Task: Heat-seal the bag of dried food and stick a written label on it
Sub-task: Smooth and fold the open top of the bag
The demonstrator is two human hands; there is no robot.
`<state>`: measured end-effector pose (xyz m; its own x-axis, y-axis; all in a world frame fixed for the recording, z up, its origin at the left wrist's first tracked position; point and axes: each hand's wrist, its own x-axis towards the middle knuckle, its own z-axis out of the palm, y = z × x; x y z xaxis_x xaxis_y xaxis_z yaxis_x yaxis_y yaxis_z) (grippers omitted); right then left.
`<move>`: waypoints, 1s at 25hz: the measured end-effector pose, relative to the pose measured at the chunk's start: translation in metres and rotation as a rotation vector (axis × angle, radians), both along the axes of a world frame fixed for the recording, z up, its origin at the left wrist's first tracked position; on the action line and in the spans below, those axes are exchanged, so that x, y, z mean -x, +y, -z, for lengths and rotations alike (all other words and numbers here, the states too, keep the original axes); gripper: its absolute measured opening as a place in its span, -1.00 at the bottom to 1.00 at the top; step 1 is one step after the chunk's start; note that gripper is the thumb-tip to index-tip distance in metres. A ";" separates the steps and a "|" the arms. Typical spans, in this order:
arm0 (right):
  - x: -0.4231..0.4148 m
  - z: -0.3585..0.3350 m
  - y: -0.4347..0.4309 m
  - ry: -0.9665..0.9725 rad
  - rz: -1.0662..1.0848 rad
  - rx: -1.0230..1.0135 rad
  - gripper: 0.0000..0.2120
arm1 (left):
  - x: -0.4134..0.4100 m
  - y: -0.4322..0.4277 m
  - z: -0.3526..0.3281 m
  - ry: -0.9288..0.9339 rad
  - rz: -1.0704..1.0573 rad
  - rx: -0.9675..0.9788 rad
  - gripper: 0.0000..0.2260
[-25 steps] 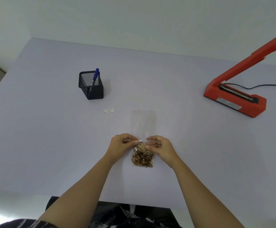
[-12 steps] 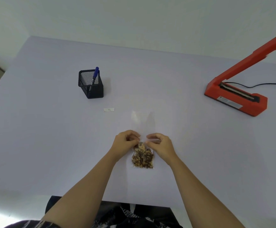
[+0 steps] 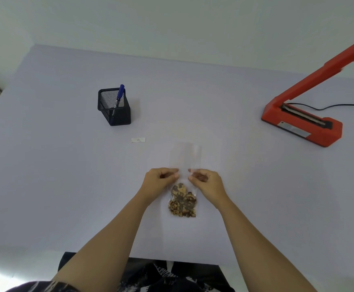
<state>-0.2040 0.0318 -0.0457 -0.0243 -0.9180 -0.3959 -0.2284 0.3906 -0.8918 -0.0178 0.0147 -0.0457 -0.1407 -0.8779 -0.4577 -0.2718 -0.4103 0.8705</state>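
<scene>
- Pinching the clear bag (image 3: pixel 183 186) at its waist, the left hand (image 3: pixel 161 179) and right hand (image 3: pixel 205 180) each close thumb and fingers (image 3: pixel 175 175) on the film, just above the dried food (image 3: pixel 182 204).
- Compared with a second ago, the empty upper film now stands flatter and taller beyond the knuckles, and the food sits lower, bunched toward the near end; the hands have barely shifted.
- Judgement: contents are being settled away from the mouth, leaving a clean strip for the seal. Sealing and labelling both remain undone.
- Bag lies flat on the counter (image 3: pixel 45 165), near its front edge, centre.
- Heat sealer (image 3: pixel 302 123), orange, arm raised, sits well apart at far right, cord trailing off.
- Small white label (image 3: pixel 138 140) lies beside a black mesh holder (image 3: pixel 114 108) with a blue pen (image 3: pixel 120 95), far left.
- Counter is pale lilac, otherwise bare; plain pale wall behind.
</scene>
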 end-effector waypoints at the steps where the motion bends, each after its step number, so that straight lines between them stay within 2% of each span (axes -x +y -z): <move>1: 0.000 0.000 -0.001 0.016 0.002 0.014 -0.74 | 0.000 0.000 0.000 -0.009 0.000 0.009 -0.80; 6: -0.003 0.002 0.003 0.269 0.011 0.103 -0.62 | 0.008 0.001 0.001 -0.330 0.078 0.273 -0.76; 10: -0.001 0.005 0.005 0.467 -0.044 0.199 -0.46 | 0.011 0.005 0.005 -0.375 0.075 0.294 -0.59; 12: 0.001 0.005 0.004 0.522 -0.180 0.298 -0.60 | 0.012 0.006 0.007 -0.443 0.117 0.387 -0.64; 15: 0.000 0.004 0.001 0.572 -0.414 0.388 -0.84 | 0.011 0.003 0.015 -0.529 0.365 0.653 -0.93; 22: 0.001 0.008 -0.011 0.570 -0.350 0.325 -0.84 | 0.008 -0.009 0.018 -0.575 0.486 0.645 -0.86; 25: 0.003 0.009 -0.018 0.572 -0.360 0.311 -0.84 | 0.010 -0.016 0.017 -0.621 0.558 0.630 -0.77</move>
<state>-0.2067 0.0139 -0.0549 0.1751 -0.9756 -0.1322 -0.7567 -0.0475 -0.6520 -0.0282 -0.0016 -0.0626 -0.4960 -0.8655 -0.0702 -0.7556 0.3904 0.5259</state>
